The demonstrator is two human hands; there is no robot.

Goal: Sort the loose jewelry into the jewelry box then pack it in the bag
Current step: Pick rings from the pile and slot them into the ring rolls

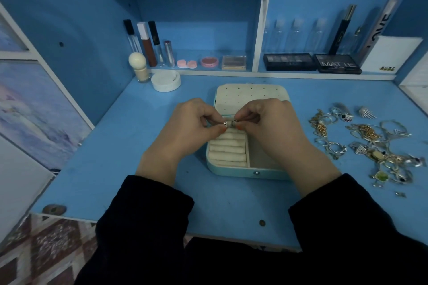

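Note:
An open light-blue jewelry box (231,172) with cream lining lies in the middle of the blue desk, its perforated lid (245,96) folded back. Cream ring rolls (228,150) fill its left half; an empty compartment (261,159) is on the right. My left hand (185,129) and my right hand (268,122) meet above the far end of the rolls. Each pinches a small silver ring: one ring (225,124) at the left fingertips, another ring (235,121) at the right. A pile of loose jewelry (370,143) lies to the right of the box. No bag is in view.
Cosmetics line the back shelf: lip gloss tubes (148,44), a round white jar (166,81), compacts (209,62), dark palettes (312,62) and clear bottles (294,34). A white card box (389,55) stands at the far right. The desk's front edge (162,227) runs under my sleeves.

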